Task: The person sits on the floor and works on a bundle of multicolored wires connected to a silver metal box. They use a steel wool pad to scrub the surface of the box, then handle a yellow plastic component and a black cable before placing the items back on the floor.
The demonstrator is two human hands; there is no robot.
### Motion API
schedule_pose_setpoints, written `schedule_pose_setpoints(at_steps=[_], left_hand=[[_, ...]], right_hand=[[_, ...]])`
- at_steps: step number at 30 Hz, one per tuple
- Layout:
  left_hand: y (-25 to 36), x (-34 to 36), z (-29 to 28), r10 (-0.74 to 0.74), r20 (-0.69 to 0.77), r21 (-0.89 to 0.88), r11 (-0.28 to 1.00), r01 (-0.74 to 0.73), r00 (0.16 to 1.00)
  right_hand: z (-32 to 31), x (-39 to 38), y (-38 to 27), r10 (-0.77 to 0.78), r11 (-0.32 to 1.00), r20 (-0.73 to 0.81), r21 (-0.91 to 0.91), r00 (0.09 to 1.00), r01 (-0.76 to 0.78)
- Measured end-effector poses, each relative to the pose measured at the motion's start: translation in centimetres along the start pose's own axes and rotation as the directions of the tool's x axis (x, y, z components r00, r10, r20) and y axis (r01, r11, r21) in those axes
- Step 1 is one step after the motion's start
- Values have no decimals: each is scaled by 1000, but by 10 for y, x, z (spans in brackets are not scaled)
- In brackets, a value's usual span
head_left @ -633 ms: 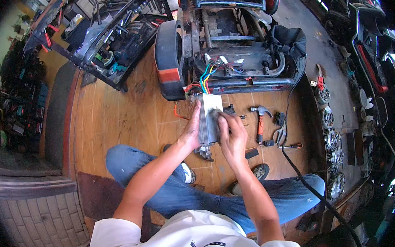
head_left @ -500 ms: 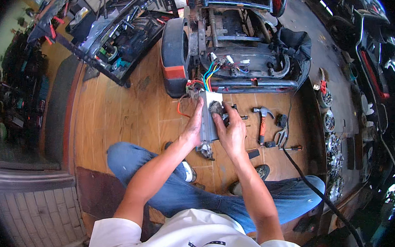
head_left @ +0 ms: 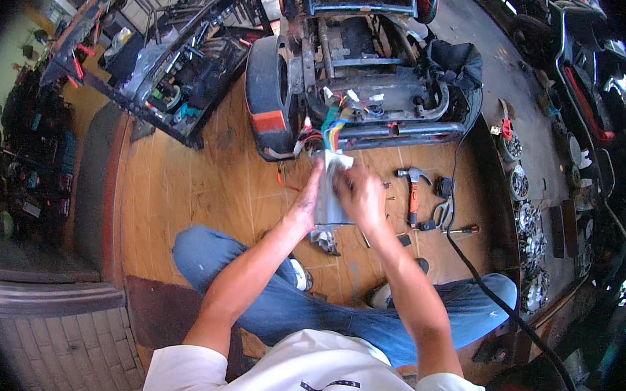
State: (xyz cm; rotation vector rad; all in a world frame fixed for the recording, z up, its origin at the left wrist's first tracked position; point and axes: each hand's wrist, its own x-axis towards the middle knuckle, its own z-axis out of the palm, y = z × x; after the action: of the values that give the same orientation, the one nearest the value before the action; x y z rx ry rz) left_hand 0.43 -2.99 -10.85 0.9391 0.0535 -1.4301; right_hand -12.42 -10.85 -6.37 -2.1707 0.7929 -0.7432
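My left hand (head_left: 307, 201) grips the left side of a silver metal box (head_left: 332, 210), a finned motor controller by its look, tilted up in front of me. Coloured wires (head_left: 333, 127) run from its far end toward the vehicle frame. Over the box's upper face my right hand (head_left: 364, 198) is bent and smeared by motion. Its fingers press a dark grey fuzzy wad, mostly hidden now, against the metal. A crumpled greyish bundle (head_left: 324, 240) lies on the floor beneath the box's near end.
Ahead stands a stripped vehicle frame (head_left: 377, 123) with a black fender (head_left: 267, 81). Right of my hands lie a hammer (head_left: 414, 196), scissors (head_left: 442, 213) and a screwdriver (head_left: 465, 229). A black cable (head_left: 483, 279) crosses my right knee. Tins of small parts (head_left: 518, 184) line the right side.
My right hand has shifted slightly and turned over the box, now blurred, with the wad less visible. The left hand keeps its hold. The whole view has moved a little.
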Motion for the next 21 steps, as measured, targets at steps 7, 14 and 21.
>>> schedule_pose_setpoints(at_steps=[7,14,21], left_hand=[[-5,10,-1,-152,135,82,986,142,979],[1,7,3,-32,150,41,999,26,988],[6,3,7,80,233,-1,997,-82,969]], right_hand=[[-14,1,3,-22,999,-157,-52,987,14],[-11,-16,-2,-96,989,7,-116,995,96],[-25,-17,-17,-198,978,239,-21,951,209]])
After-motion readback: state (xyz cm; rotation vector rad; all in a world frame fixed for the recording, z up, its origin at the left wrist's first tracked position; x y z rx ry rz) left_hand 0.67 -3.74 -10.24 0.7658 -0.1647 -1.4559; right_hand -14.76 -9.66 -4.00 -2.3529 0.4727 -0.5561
